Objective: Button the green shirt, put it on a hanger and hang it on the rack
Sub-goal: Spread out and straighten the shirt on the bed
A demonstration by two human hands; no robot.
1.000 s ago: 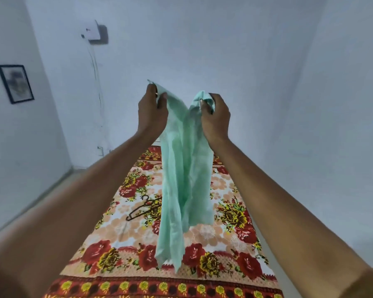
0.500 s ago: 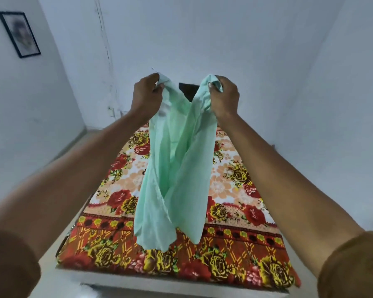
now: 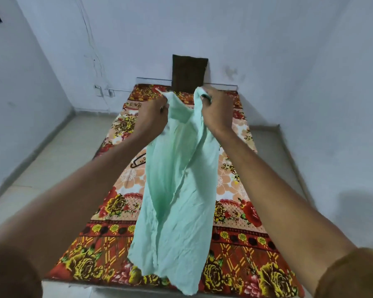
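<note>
The green shirt [image 3: 177, 201] hangs in the air over the bed, long and crumpled, its hem reaching the bed's near edge. My left hand [image 3: 150, 120] grips its upper left part. My right hand [image 3: 216, 112] holds the upper right part, with cloth bunched over the fingers. A dark hanger [image 3: 139, 161] lies on the bed, mostly hidden behind my left forearm and the shirt. No rack is in view.
The bed [image 3: 235, 235] has a floral red, orange and yellow cover. A dark brown pillow [image 3: 188, 72] leans on the far wall. Pale floor [image 3: 41, 164] runs along the left side, and a white wall [image 3: 321, 104] stands close on the right.
My view has tilted down and both hands have lowered with the shirt, from in front of the wall to over the bed. The pillow and the hanger have come into sight.
</note>
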